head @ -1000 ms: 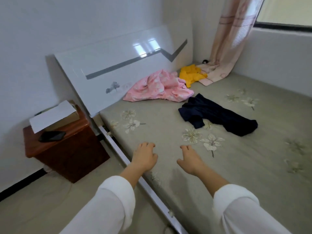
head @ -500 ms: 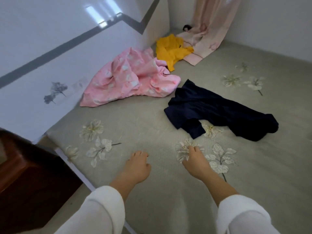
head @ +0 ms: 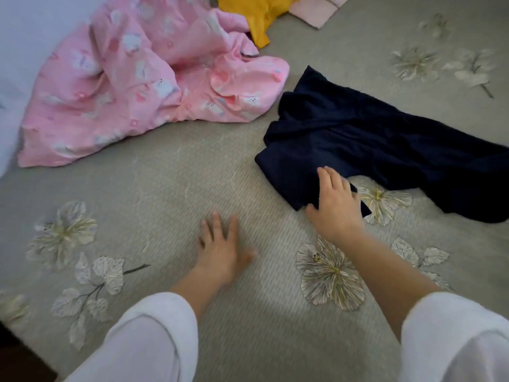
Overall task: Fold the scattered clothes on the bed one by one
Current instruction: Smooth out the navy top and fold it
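A crumpled navy garment (head: 385, 139) lies on the bed at centre right. My right hand (head: 336, 205) rests on its near left corner, fingers laid fairly straight over the cloth and thumb at the cloth's edge. My left hand (head: 220, 249) presses flat on the bare mattress (head: 165, 194), fingers spread, holding nothing, a little left of the navy garment. A pink printed garment (head: 132, 86) is bunched at the upper left. A yellow garment (head: 256, 12) lies beyond it at the top edge, partly cut off.
The grey mattress has pale flower prints. A white headboard (head: 19, 37) rises at the far left. A pink curtain hem (head: 319, 9) touches the bed at the top. A dark corner of the bedside cabinet (head: 16, 362) shows at bottom left.
I have leaned in over the bed. My right hand moved forward from the bare mattress onto the navy garment's near corner. My left hand stayed flat on the mattress.
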Available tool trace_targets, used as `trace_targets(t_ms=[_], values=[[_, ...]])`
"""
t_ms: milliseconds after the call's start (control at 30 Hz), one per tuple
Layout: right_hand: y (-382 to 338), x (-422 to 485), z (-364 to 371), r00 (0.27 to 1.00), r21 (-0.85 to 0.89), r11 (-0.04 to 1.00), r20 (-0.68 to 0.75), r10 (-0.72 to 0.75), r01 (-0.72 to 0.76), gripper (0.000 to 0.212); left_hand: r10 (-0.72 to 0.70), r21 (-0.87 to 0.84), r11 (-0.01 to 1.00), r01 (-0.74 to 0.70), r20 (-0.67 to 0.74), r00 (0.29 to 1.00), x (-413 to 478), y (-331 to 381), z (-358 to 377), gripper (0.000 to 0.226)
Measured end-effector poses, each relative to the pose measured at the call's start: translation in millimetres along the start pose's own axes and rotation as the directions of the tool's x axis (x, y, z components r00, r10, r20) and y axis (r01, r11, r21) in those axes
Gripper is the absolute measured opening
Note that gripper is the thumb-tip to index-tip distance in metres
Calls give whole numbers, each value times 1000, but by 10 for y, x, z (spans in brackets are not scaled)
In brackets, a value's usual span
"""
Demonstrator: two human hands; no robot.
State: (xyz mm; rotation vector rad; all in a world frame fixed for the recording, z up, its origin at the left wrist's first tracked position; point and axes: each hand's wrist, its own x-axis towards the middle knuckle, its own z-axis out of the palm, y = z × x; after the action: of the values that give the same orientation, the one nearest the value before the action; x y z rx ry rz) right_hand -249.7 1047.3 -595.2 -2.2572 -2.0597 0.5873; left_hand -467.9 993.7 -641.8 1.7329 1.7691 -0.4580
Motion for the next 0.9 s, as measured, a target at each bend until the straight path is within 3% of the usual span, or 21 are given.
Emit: trace_targets(t_ms=[100,200,267,367,467,567,667,733,800,900], values=[[95,270,118,999,-92,996,48,11,-7,86,27,69,997,-24,-45,999,37,-84,258,101],[138,441,239,996,-71,997,77,40,-35,57,26,58,998,-22,-64,998,46,-108,332,98],[95,439,307,999,15,999,2,43,-43,32,4,72,997,-1,-42,999,74,-72,282,99],[12,317,294,998,61,998,-56,32,-28,21,-3,142,990,-1,27,1000,64,-42,184,94],[29,31,202,993,77,995,100,61,-69,16,38,161,985,-60,136,990,70,-89,-34,91],[65,-492,224,947,167,972,303,110,-166,14,94,81,990,-115,234,968,-12,-182,-231,85],[-14,-969,66,929,464,821,310,202,-333,18,212,-159,971,-179,222,952,-352,-242,-173,86],[-125,-1191,-202,931,635,682,282,232,-362,20,304,-387,894,-227,150,941,-681,-183,-115,93],[-270,-1407,-522,947,703,636,274,170,-318,20,341,-551,793,-259,49,939,-937,-49,-149,99],[-523,-1753,-1039,959,763,600,284,23,-240,16,339,-612,708,-352,-143,930,-1191,147,-357,109]])
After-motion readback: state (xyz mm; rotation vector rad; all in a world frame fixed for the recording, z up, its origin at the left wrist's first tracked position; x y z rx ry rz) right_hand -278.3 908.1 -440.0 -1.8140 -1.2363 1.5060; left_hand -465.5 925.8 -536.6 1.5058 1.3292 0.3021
